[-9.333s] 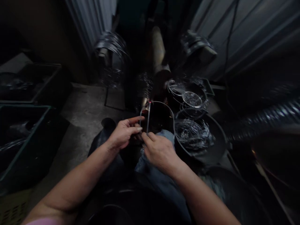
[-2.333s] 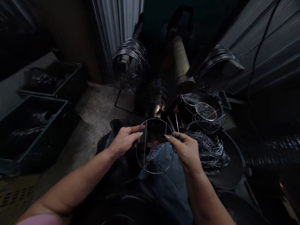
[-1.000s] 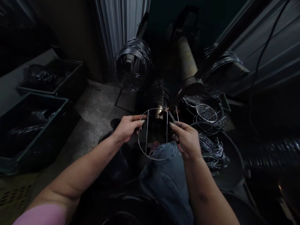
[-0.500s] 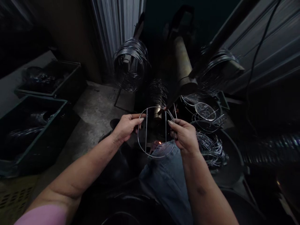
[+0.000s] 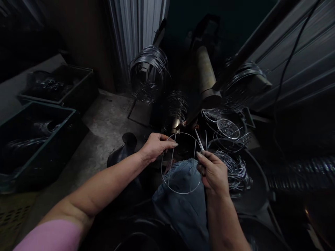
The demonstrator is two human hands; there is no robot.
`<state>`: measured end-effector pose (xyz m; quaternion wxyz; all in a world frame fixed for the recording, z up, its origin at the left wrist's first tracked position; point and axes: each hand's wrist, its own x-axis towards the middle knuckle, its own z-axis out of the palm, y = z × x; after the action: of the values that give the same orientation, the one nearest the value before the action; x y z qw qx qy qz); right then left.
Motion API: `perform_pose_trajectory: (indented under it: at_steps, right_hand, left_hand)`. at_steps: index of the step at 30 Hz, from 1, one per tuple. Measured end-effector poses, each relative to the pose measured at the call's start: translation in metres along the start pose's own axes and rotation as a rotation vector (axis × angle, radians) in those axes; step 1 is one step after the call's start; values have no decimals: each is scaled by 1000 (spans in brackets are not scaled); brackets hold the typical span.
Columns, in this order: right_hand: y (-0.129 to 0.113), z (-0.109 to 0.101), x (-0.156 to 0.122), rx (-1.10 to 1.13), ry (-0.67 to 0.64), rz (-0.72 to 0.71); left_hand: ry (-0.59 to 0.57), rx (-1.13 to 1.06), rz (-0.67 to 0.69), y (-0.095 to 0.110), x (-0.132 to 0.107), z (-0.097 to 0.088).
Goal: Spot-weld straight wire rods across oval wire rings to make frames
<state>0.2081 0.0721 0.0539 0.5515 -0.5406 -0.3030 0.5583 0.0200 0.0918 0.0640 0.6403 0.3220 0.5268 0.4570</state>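
Observation:
A round wire ring (image 5: 180, 192) with two straight wires across it hangs in front of my knee. My left hand (image 5: 155, 148) pinches its upper left side between thumb and fingers. At the right, my right hand (image 5: 213, 170) is closed on short straight wire pieces (image 5: 199, 139) whose ends stick up past the thumb; it is close to the ring's right edge, and I cannot tell whether it touches it. Just beyond the ring is the brass-coloured electrode tip (image 5: 176, 124) of a machine, with a copper-coloured piece beside it.
Coils of wire (image 5: 149, 69) hang at the back left, and more coils (image 5: 246, 78) at the back right. A thick metal cylinder (image 5: 206, 69) juts from the machine. Wire parts (image 5: 232, 170) lie on a round tray at right. Bins (image 5: 62, 129) stand at left.
The ring has moved down and toward me, away from the electrode tip, where a spark glowed below earlier. My right hand has lowered, and its wire pieces now stand up beside the ring.

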Motion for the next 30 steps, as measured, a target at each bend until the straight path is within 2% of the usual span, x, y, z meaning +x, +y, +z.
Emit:
perform_pose_trajectory:
  at_steps: [8, 14, 20, 25, 28, 30]
  right_hand:
    - [-18, -6, 9, -1, 1, -31]
    - [-28, -4, 20, -39, 51, -39]
    - [-33, -4, 29, -39, 72, 0]
    - [-32, -5, 26, 22, 65, 11]
    - [-23, 5, 30, 29, 61, -51]
    - [-15, 18, 40, -9, 41, -105]
  left_hand:
    - [-28, 4, 15, 14, 11, 15]
    - [-61, 20, 41, 17, 28, 21]
    - [-57, 24, 31, 21, 38, 25]
    - [-66, -15, 34, 16, 28, 19]
    - [-70, -20, 20, 13, 22, 7]
    - [-41, -12, 73, 9, 22, -5]
